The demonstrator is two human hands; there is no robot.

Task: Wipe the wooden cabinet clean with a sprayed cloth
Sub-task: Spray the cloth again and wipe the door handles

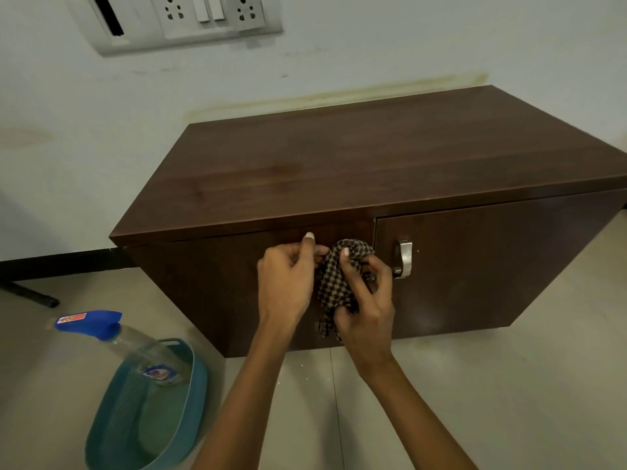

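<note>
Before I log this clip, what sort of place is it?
Probably a room in a home or small office: a low wooden cabinet stands on a tiled floor against a painted wall with a socket panel. A spray bottle leans in a basket beside it.

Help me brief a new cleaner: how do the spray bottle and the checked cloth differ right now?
The spray bottle is clear, rigid plastic with a blue head; the checked cloth is soft and bunched. The bottle leans in the teal basket on the floor, untouched; the cloth is gripped by the left hand and right hand before the cabinet.
</note>
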